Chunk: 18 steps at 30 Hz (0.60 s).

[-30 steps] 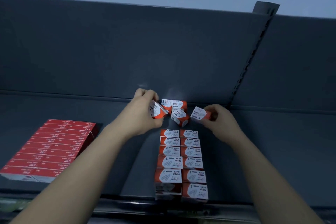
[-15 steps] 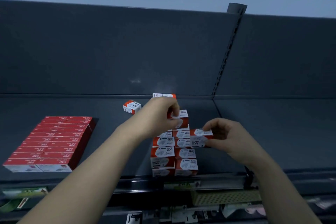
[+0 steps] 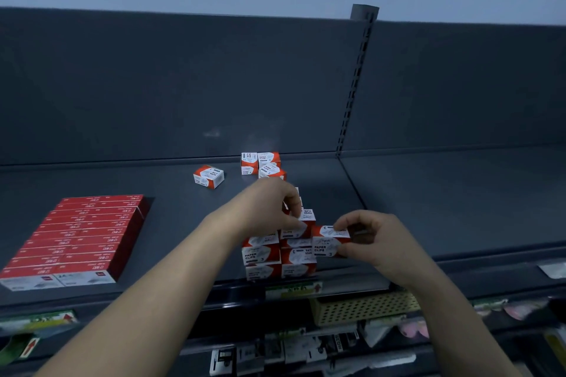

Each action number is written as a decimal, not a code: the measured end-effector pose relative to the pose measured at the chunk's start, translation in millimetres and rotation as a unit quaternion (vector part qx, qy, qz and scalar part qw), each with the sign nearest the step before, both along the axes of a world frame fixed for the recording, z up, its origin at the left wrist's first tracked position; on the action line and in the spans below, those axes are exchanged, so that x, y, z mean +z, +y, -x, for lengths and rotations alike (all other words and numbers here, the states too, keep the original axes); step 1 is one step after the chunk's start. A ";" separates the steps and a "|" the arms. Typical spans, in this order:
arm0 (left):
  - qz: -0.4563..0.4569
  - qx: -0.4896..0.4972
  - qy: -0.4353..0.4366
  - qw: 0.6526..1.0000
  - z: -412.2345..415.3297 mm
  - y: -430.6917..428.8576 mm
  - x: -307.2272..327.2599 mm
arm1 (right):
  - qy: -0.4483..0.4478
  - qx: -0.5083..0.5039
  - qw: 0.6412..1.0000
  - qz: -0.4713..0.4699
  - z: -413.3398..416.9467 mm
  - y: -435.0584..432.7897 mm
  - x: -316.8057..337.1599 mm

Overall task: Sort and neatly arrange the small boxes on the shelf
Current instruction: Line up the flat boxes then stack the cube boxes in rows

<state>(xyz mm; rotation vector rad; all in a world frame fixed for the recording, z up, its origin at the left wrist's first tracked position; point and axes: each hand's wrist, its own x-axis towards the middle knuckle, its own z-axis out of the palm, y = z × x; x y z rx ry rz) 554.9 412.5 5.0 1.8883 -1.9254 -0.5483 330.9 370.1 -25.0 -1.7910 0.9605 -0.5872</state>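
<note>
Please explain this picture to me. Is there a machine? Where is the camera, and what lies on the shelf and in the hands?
There is no machine: these are a person's bare arms, filmed by one camera worn on the head, looking forward and down. On the shelf stand rows of paper clip boxes, loose boxes behind them, and flat red boxes at the left. The left hand pinches a top box in the rows; the right hand holds a second box beside them.
</note>
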 end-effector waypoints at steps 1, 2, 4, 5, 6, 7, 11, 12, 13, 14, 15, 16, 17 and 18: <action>-0.002 0.001 0.001 1.000 0.1 0.3 -0.8 | 0.001 -0.003 1.000 0.004 0.0 1.5 -0.6; -0.003 0.003 0.001 1.000 0.1 0.6 -1.5 | 0.002 -0.005 1.000 0.007 -0.5 3.4 -0.9; -0.007 0.003 0.001 1.000 -0.1 1.2 -2.1 | 0.000 -0.005 1.000 0.020 -3.3 6.5 -0.9; -0.009 0.001 -0.001 1.000 -0.4 1.6 -2.0 | -0.004 -0.001 1.000 0.028 -5.3 7.5 -1.1; -0.010 -0.003 -0.005 1.000 -1.0 1.7 -2.1 | -0.010 0.004 0.999 0.037 -7.7 8.5 -1.1; -0.009 -0.008 -0.010 1.000 -1.5 1.7 -1.9 | -0.014 0.011 0.999 0.048 -10.2 9.2 -1.7; 0.004 -0.013 -0.005 1.000 -4.5 2.5 -3.0 | -0.003 0.025 0.995 0.092 -21.5 15.0 -5.2; 0.010 -0.011 -0.005 1.000 -5.4 2.9 -4.0 | 0.001 0.025 0.995 0.099 -24.0 16.8 -5.9; 0.016 -0.009 -0.005 1.000 -6.1 3.1 -5.0 | 0.001 0.024 0.994 0.105 -25.7 18.3 -6.6; 0.020 -0.006 -0.003 1.000 -7.0 3.2 -6.5 | -0.001 0.023 0.994 0.107 -26.9 19.5 -7.1; 0.022 -0.004 0.000 1.000 -7.7 3.3 -7.6 | -0.003 0.022 0.994 0.109 -27.7 20.0 -7.7; 0.021 -0.005 0.003 1.000 -8.2 2.9 -8.5 | -0.005 0.020 0.994 0.112 -28.4 20.5 -7.9; 0.020 -0.008 0.002 1.000 -8.5 2.4 -9.3 | -0.005 0.018 0.993 0.114 -28.9 20.3 -8.6; 0.018 -0.013 -0.003 1.000 -8.5 1.9 -9.8 | -0.006 0.017 0.993 0.116 -29.5 20.5 -9.0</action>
